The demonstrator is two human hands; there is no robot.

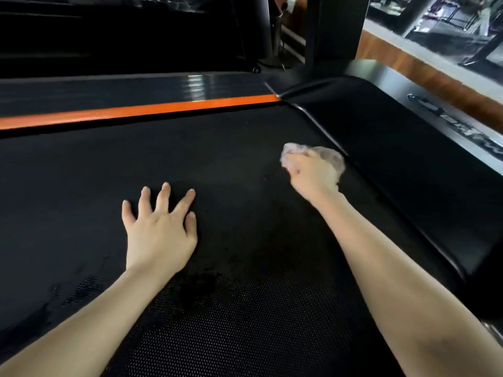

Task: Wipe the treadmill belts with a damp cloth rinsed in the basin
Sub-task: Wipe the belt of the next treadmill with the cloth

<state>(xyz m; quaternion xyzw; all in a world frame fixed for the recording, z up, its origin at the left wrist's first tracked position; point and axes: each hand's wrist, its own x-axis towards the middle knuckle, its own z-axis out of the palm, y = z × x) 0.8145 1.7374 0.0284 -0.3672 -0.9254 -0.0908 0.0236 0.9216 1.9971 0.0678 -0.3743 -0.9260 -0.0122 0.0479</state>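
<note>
A black textured treadmill belt (234, 159) fills most of the head view. My right hand (313, 174) grips a bunched pale cloth (330, 156) and holds it down on the belt near the front right corner, close to the motor cover. My left hand (159, 225) lies flat on the belt with its fingers spread, to the left and nearer to me. Part of the cloth is hidden under my right hand. No basin is in view.
An orange stripe (141, 110) runs along the far side rail. The glossy black motor cover (394, 159) rises at the right. A black upright post (334, 34) stands behind it. Wooden flooring (435, 77) and a glass wall lie further right.
</note>
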